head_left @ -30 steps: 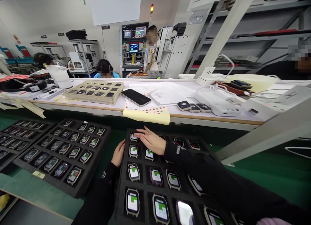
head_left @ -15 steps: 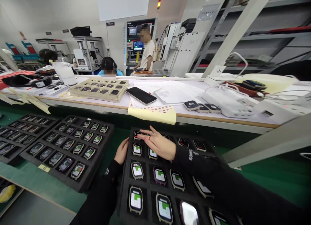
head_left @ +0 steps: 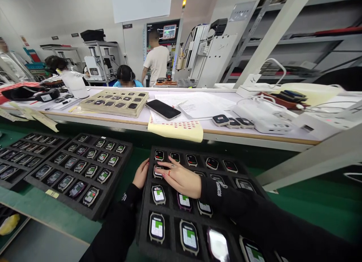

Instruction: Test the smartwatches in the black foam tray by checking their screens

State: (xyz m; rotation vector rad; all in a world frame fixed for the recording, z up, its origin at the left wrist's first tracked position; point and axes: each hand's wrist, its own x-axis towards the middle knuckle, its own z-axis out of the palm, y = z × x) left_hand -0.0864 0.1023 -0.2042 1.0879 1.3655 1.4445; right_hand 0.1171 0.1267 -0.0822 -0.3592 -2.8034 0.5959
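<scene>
A black foam tray (head_left: 144,211) holding rows of smartwatches with lit screens lies in front of me. My left hand (head_left: 141,174) grips its left edge near the far corner, fingers partly hidden. Over the tray's left side, my right hand (head_left: 181,178) has its fingers stretched out, fingertips on a smartwatch (head_left: 156,174) in the second row. That watch is partly covered and stays in its slot. Behind it, a far-row smartwatch (head_left: 159,155) shows a dark screen with red and green. Nearer to me, another smartwatch (head_left: 158,194) shows a white and green screen.
A second foam tray of watches (head_left: 101,196) stands to the left, with another tray (head_left: 17,178) beyond it. On the bench behind are a phone (head_left: 163,109), a beige tray of watch parts (head_left: 135,113) and a white device (head_left: 266,120). A slanted white post (head_left: 299,162) rises at right.
My right hand has come nearer to me, from the far-row corner watch to the one in the second row. My left hand stays at the tray edge. A person behind has shifted left.
</scene>
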